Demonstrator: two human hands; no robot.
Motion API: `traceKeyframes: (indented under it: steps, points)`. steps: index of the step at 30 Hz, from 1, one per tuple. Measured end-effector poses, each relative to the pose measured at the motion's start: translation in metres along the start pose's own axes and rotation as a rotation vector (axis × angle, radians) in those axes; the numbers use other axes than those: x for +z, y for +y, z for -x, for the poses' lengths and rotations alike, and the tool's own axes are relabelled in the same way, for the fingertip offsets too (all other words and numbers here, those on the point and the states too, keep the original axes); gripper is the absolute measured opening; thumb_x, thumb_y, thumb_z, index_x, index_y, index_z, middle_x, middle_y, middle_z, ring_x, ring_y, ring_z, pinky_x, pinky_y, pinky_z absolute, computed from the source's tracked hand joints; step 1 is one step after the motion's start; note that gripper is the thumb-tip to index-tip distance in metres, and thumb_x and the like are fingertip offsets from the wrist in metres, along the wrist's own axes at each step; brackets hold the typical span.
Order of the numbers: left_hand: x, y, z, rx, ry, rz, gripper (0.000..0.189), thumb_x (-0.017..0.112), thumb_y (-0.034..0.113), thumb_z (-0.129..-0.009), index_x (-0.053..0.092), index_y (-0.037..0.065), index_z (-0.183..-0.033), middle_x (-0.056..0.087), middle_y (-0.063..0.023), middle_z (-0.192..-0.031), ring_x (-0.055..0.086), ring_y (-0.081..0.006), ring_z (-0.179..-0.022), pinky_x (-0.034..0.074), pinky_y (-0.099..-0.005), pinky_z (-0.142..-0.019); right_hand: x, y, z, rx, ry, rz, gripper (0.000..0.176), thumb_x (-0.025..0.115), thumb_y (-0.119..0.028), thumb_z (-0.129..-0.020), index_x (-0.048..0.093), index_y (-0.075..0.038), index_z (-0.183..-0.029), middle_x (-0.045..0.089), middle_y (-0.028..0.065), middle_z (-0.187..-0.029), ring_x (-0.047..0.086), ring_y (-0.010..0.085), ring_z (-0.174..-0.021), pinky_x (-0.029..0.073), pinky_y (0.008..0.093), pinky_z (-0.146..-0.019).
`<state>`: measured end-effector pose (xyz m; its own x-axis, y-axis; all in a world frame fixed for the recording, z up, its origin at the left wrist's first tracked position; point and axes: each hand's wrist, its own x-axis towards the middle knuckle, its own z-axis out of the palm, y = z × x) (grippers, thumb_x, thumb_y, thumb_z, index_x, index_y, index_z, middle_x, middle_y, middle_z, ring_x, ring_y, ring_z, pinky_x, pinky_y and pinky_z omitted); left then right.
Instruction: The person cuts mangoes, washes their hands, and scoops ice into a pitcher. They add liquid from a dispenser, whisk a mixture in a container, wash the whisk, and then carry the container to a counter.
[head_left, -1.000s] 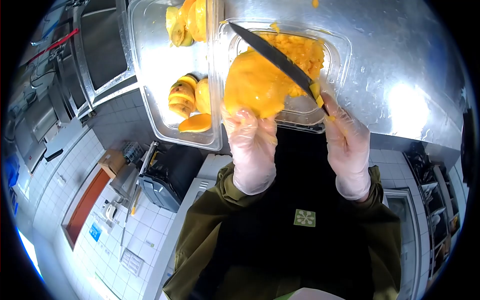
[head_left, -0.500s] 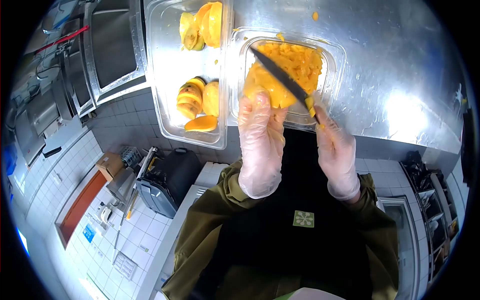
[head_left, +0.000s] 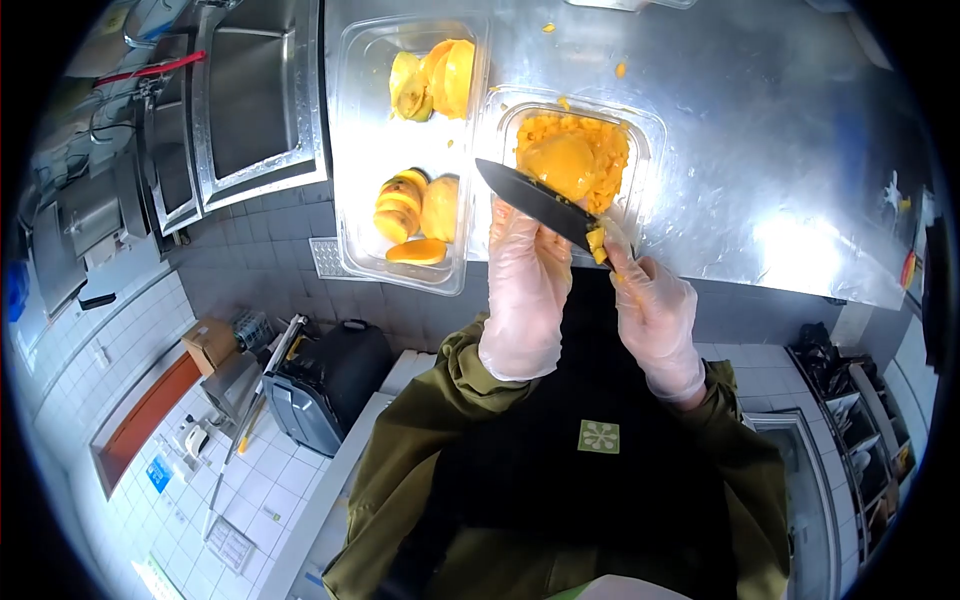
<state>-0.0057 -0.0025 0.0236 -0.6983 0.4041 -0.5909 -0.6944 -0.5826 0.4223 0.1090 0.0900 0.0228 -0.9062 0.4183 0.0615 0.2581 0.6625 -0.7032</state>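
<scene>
My gloved left hand (head_left: 525, 285) is curled at the near edge of a clear container (head_left: 650, 150). It holds a smooth, peeled mango piece (head_left: 558, 163) over that container; the blade partly hides its fingertips. Gripped in my gloved right hand (head_left: 650, 310) is a dark-bladed knife (head_left: 535, 198), pointing left and away across the near side of the mango. A yellow mango scrap (head_left: 597, 243) clings near the base of the blade. Small chopped mango pieces (head_left: 608, 150) fill much of the container below.
Left of it stands a larger clear tub (head_left: 352, 150) with mango halves (head_left: 455, 78) and sliced pieces (head_left: 402, 200). Mango bits (head_left: 620, 70) dot the steel counter (head_left: 760, 130). A sink (head_left: 250, 95) lies to the far left, and a black bin (head_left: 330, 380) stands on the floor.
The knife has tilted flatter and come nearer me, now crossing the near side of the mango piece. My view has shifted, so the containers appear smaller and farther right.
</scene>
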Motion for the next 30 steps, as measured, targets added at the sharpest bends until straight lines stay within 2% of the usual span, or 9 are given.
traceKeyframes:
  steps: [5, 11, 14, 17, 23, 26, 28, 30]
  points:
    - [-0.003, 0.003, 0.002, -0.100, -0.092, 0.088, 0.036, 0.054, 0.012, -0.090, 0.044, 0.007, -0.124, 0.057, -0.0050, -0.114, 0.056, -0.0152, -0.105, 0.046, -0.0302, -0.094, -0.002, 0.000, -0.005, -0.009, 0.035, 0.133, 0.053, 0.064, -0.005, -0.072, 0.058, -0.020, -0.122, 0.040, 0.0044, -0.060, 0.047, 0.0213, -0.049, 0.040, 0.0329, -0.044]
    - [-0.015, 0.000, -0.001, -0.224, -0.057, 0.191, 0.029, 0.055, 0.013, -0.090, 0.048, 0.010, -0.118, 0.058, -0.0025, -0.112, 0.055, -0.0145, -0.106, 0.043, -0.0293, -0.095, 0.004, 0.002, -0.008, -0.014, 0.095, 0.178, 0.052, 0.062, -0.005, -0.072, 0.058, -0.021, -0.121, 0.040, 0.0042, -0.061, 0.047, 0.0210, -0.048, 0.039, 0.0332, -0.043]
    - [-0.006, 0.001, 0.003, -0.238, 0.011, 0.189, 0.026, 0.054, 0.011, -0.090, 0.049, 0.010, -0.115, 0.058, -0.0018, -0.110, 0.054, -0.0140, -0.105, 0.042, -0.0295, -0.096, 0.010, 0.000, -0.011, -0.020, 0.132, 0.219, 0.050, 0.061, -0.004, -0.073, 0.059, -0.021, -0.120, 0.041, 0.0041, -0.061, 0.047, 0.0209, -0.047, 0.039, 0.0329, -0.042]
    - [-0.021, -0.004, -0.002, -0.231, -0.093, 0.248, 0.026, 0.054, 0.011, -0.090, 0.050, 0.010, -0.115, 0.058, -0.0014, -0.109, 0.054, -0.0139, -0.103, 0.041, -0.0296, -0.096, 0.016, 0.000, -0.013, -0.027, 0.168, 0.251, 0.048, 0.060, -0.004, -0.073, 0.060, -0.021, -0.118, 0.042, 0.0040, -0.062, 0.048, 0.0207, -0.047, 0.040, 0.0324, -0.042]
    - [-0.006, -0.003, 0.003, -0.220, -0.036, 0.249, 0.032, 0.056, 0.015, -0.089, 0.049, 0.010, -0.120, 0.058, -0.0017, -0.109, 0.055, -0.0146, -0.099, 0.043, -0.0289, -0.094, 0.022, -0.010, -0.025, -0.035, 0.227, 0.184, 0.044, 0.059, -0.003, -0.073, 0.061, -0.020, -0.114, 0.047, 0.0043, -0.064, 0.050, 0.0208, -0.047, 0.040, 0.0326, -0.042]
    - [-0.041, -0.013, -0.006, -0.259, -0.361, 0.441, 0.037, 0.056, 0.018, -0.089, 0.046, 0.009, -0.124, 0.056, -0.0036, -0.115, 0.053, -0.0165, -0.106, 0.043, -0.0299, -0.096, 0.023, -0.009, -0.027, 0.006, 0.194, 0.193, 0.040, 0.058, -0.004, -0.076, 0.061, -0.019, -0.113, 0.050, 0.0057, -0.066, 0.052, 0.0225, -0.049, 0.042, 0.0335, -0.044]
    - [-0.009, -0.003, 0.011, -0.222, -0.049, 0.231, 0.040, 0.056, 0.019, -0.089, 0.045, 0.008, -0.126, 0.054, -0.0054, -0.121, 0.050, -0.0184, -0.113, 0.041, -0.0307, -0.099, 0.026, -0.001, -0.029, 0.061, 0.185, 0.209, 0.039, 0.059, -0.005, -0.077, 0.061, -0.018, -0.114, 0.052, 0.0070, -0.067, 0.053, 0.0244, -0.049, 0.043, 0.0341, -0.045]
    - [-0.008, -0.001, 0.010, -0.183, -0.047, 0.179, 0.038, 0.056, 0.020, -0.089, 0.045, 0.008, -0.124, 0.053, -0.0059, -0.122, 0.048, -0.0194, -0.117, 0.039, -0.0324, -0.101, 0.015, -0.006, -0.033, 0.062, 0.183, 0.130, 0.039, 0.058, -0.005, -0.078, 0.061, -0.017, -0.115, 0.052, 0.0084, -0.067, 0.054, 0.0263, -0.051, 0.045, 0.0345, -0.047]
